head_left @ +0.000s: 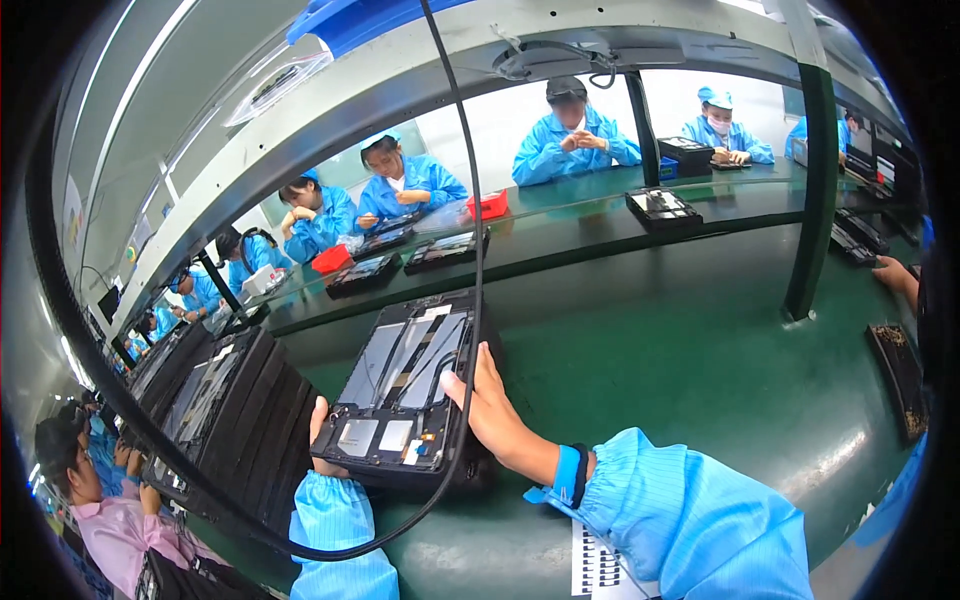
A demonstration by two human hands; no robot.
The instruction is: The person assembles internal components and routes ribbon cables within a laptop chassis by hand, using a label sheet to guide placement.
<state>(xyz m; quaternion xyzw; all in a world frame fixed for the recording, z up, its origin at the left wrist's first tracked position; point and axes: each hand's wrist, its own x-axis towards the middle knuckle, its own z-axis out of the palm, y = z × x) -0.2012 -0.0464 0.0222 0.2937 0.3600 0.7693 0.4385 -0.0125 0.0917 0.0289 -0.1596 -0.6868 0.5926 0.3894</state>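
Note:
Between my two hands is a thick black tray (pixel 480 470) bearing an opened tablet (pixel 400 365) with grey battery cells, silver plates and thin cables showing. My left hand (pixel 321 440) grips its near left side, mostly hidden behind it. My right hand (pixel 497 415) clasps the right side, with the thumb over the top edge and the fingers along the side. A blue strap is round my right wrist. Close to my left hand, a tall stack of similar black trays (pixel 265 430) stands, with another opened tablet on top.
A black cable (pixel 466 130) hangs down before me and loops across the view. The green bench (pixel 640 340) has a dark green post (pixel 815 200) at right. More trays (pixel 660 207) and red bins (pixel 487 206) line the far side, where people work. A printed sheet (pixel 597 565) lies below my right arm.

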